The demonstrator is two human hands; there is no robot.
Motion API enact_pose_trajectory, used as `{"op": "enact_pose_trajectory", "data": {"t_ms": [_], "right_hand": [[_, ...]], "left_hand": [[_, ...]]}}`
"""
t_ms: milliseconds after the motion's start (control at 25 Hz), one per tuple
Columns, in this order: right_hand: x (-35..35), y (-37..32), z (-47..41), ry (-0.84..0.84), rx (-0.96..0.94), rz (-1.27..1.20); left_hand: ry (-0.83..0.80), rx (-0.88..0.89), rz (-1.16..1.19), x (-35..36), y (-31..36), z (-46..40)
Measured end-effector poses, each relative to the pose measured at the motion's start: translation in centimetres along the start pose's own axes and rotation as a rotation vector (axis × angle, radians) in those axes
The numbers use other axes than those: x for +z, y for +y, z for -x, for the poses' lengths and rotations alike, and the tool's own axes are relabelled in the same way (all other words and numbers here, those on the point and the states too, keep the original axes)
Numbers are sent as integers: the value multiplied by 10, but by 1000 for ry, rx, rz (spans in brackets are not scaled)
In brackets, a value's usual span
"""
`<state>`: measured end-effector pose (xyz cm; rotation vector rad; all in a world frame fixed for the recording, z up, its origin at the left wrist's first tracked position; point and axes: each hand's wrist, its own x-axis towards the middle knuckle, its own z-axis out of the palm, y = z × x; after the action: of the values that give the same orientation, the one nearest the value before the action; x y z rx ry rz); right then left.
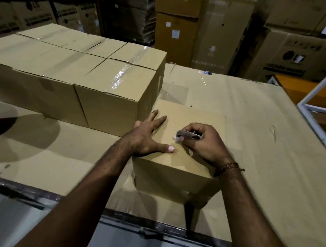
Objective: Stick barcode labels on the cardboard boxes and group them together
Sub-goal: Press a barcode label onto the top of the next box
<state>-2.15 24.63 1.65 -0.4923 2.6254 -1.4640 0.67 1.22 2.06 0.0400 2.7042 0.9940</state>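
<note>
1. Two bare forearms reach in from the bottom edge; the right wrist wears a braided bracelet (229, 166).
2. The left hand (147, 135) lies open and flat, fingers spread, pressing on the top of a small cardboard box (175, 172) that sits on a wide cardboard-covered work surface (261, 127).
3. The right hand (204, 142) is curled closed around a thin strip, apparently a barcode label (188, 134); it is blurred, so its print cannot be read. The strip's left end touches the top of the small box, just beside the left thumb.
4. Behind and to the left, touching the small box's far-left corner, stands a group of taped boxes (73, 71) packed tightly side by side.
5. A white frame (312, 109) rises at the surface's right edge.
6. Farthest back, large printed cartons (292, 54) are stacked in dim light.
</note>
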Motion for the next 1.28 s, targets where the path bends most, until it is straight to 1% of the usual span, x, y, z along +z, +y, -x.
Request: {"op": "enact_pose_trajectory", "data": {"t_ms": [120, 200, 320, 440, 560, 640, 720, 840, 1000, 1280], "right_hand": [[-1, -6, 3, 1, 34, -63], [1, -12, 8, 51, 89, -168], [14, -30, 16, 147, 156, -313], [41, -56, 28, 178, 184, -314], [89, -88, 37, 196, 130, -285], [127, -113, 39, 178, 47, -268], [171, -140, 37, 191, 13, -278], [230, -180, 29, 210, 17, -338], [307, -224, 16, 130, 43, -451], [410, -268, -42, 15, 122, -431]], "left_hand": [[197, 16, 189, 18, -11, 16], [304, 50, 247, 28, -17, 30], [348, 75, 272, 27, -30, 57], [343, 61, 278, 7, -59, 92], [427, 25, 218, -23, -108, 135], [491, -7, 220, -47, -142, 163], [527, -32, 217, -72, -179, 192], [605, -91, 212, -108, -223, 230], [733, -158, 247, -145, -274, 267], [916, -180, 320, -205, -342, 286]]}}
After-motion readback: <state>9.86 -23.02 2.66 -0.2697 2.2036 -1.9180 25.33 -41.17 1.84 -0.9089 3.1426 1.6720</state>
